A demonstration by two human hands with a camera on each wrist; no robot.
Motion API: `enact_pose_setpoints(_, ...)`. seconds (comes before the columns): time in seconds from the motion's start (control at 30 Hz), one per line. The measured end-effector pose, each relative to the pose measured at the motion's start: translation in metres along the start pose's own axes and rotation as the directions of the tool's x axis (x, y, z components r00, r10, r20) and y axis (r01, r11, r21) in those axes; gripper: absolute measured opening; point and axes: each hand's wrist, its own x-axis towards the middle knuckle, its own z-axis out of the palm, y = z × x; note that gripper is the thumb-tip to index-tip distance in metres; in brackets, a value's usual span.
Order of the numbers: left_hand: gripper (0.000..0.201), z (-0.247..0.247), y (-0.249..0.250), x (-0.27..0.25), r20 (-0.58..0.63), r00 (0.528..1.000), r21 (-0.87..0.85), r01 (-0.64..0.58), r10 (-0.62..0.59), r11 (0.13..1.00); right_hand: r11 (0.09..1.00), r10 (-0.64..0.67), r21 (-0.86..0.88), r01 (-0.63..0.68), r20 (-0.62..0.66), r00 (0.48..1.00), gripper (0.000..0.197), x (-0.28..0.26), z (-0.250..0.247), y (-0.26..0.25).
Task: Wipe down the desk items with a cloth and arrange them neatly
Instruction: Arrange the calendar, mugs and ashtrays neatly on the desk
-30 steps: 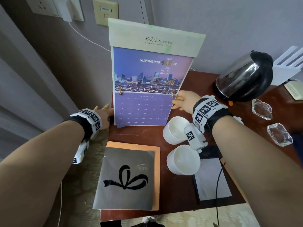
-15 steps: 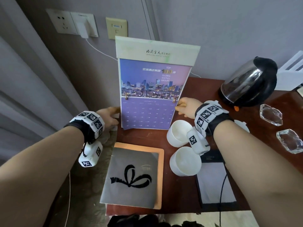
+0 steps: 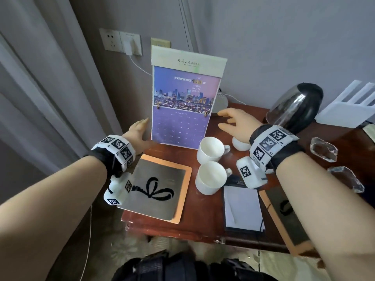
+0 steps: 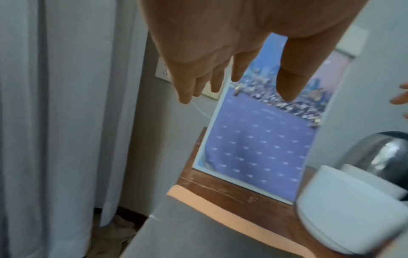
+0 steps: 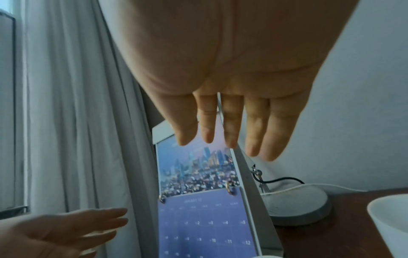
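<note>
A purple desk calendar [image 3: 182, 102] stands upright at the back left of the brown desk [image 3: 203, 224]. My left hand [image 3: 141, 125] hovers open just off its left edge, and the left wrist view shows the straight fingers [image 4: 236, 75] clear of the calendar [image 4: 253, 148]. My right hand [image 3: 225, 119] is open to the right of the calendar and holds nothing; its fingers [image 5: 229, 132] hang in front of the calendar's upper right corner [image 5: 198, 218]. Two white cups [image 3: 211, 152] [image 3: 211, 177] lie on their sides below my right hand. No cloth is in view.
A grey folder with a black bow [image 3: 158, 187] lies at the front left, a notepad [image 3: 242, 207] at the front right. A kettle [image 3: 296, 108], two glass ashtrays [image 3: 323, 149] [image 3: 347, 178] and a white router [image 3: 349, 110] are on the right. A round white base [image 5: 295, 206] sits behind the calendar. Curtains hang on the left.
Both hands held the calendar's side edges before; now they have let go and drawn away from it, open. The calendar stands on its own near the wall.
</note>
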Motion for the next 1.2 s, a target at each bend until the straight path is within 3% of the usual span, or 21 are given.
enact_pose_setpoints(0.13, 0.079, 0.01, 0.024, -0.03, -0.015, 0.983, -0.052, -0.185, 0.185, 0.981, 0.998, -0.01, -0.066, 0.004, -0.1, 0.995, 0.043, -0.053, -0.004, 0.002)
enact_pose_setpoints(0.33, 0.078, 0.038, 0.059, -0.079, 0.057, 0.908, -0.097, -0.409, 0.415, 0.908, 0.984, 0.153, -0.076, -0.162, -0.11, 0.982, 0.044, -0.133, 0.018, 0.032)
enact_pose_setpoints(0.5, 0.076, 0.078, 0.08, -0.114, 0.127, 0.876, -0.15, -0.446, 0.465, 0.882, 0.924, 0.354, -0.126, -0.36, -0.069, 0.933, 0.051, -0.203, 0.042, 0.087)
enact_pose_setpoints(0.6, 0.081, 0.107, 0.091, -0.129, 0.195, 0.861, -0.146, -0.447, 0.469, 0.882, 0.858, 0.469, -0.229, -0.459, -0.012, 0.883, 0.066, -0.231, 0.058, 0.123)
enact_pose_setpoints(0.77, 0.061, 0.156, 0.119, -0.148, 0.24, 0.886, -0.147, -0.37, 0.396, 0.917, 0.829, 0.512, -0.301, -0.471, 0.068, 0.857, 0.096, -0.238, 0.083, 0.175)
enact_pose_setpoints(0.9, 0.052, 0.199, 0.147, -0.157, 0.257, 0.933, -0.107, -0.232, 0.252, 0.967, 0.841, 0.482, -0.375, -0.389, 0.195, 0.854, 0.105, -0.232, 0.098, 0.21)
enact_pose_setpoints(1.03, 0.047, 0.24, 0.172, -0.173, 0.24, 0.964, -0.16, -0.075, 0.112, 0.984, 0.871, 0.369, -0.407, -0.277, 0.168, 0.914, 0.084, -0.24, 0.11, 0.241)
enact_pose_setpoints(1.2, 0.043, 0.269, 0.192, -0.194, 0.194, 0.98, -0.252, 0.083, -0.033, 0.964, 0.949, 0.219, -0.256, -0.186, 0.108, 0.97, 0.054, -0.255, 0.094, 0.253)
